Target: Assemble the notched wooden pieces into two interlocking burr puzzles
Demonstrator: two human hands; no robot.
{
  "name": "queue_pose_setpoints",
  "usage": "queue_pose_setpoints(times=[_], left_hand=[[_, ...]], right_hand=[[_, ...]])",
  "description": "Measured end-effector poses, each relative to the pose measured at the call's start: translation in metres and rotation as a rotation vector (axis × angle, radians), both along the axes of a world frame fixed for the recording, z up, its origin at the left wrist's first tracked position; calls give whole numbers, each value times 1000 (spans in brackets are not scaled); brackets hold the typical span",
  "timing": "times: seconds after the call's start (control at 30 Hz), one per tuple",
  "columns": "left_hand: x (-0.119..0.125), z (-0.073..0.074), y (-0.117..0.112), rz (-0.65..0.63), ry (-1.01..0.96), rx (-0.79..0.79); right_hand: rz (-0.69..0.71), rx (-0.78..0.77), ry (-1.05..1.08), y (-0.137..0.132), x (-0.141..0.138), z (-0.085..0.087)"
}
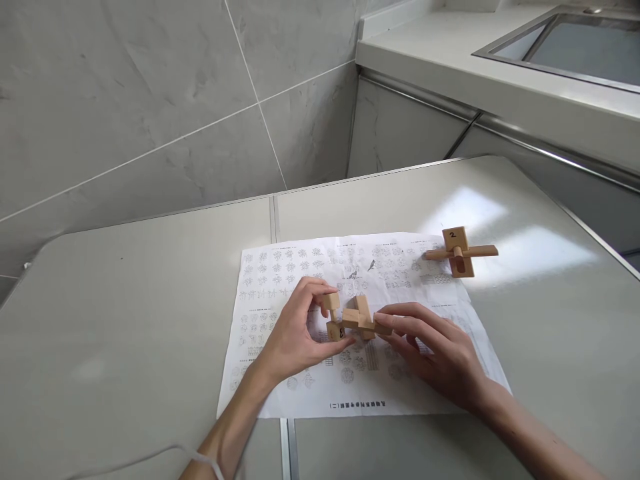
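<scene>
Thumb and fingers of my left hand (295,327) grip a notched wooden puzzle piece (334,317) by its two ends; a "3" is written on its lower end. My right hand (435,340) pinches the right end of another notched wooden piece (351,318), held level. The left end of that piece comes up close to the notch of the first; I cannot tell whether they touch. Behind and below it, a third wooden piece (361,305) shows partly, crossing it; whether it is joined or lying on the paper is unclear.
Under my hands a printed sheet (310,400) with small diagrams lies on the pale table (150,320). At its right edge stands a cross-shaped wooden assembly (460,257) marked "2". A white cable (150,455) runs at lower left. Beyond are a tiled wall and a counter (425,53) with a sink.
</scene>
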State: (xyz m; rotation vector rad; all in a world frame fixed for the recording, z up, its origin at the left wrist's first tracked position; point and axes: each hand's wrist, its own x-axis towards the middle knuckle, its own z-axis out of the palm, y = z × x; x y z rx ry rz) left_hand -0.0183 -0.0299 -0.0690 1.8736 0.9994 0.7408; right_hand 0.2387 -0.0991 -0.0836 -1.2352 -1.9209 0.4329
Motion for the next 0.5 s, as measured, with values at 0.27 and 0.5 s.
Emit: queue_pose_setpoints(times=[0.27,0.5], left_hand=[[1,6,1,-16,49,-45],[-2,3,1,-71,-19,14]], right_hand=[[42,-111,206,3,-1,6],[244,-689,701,6,-4,16]])
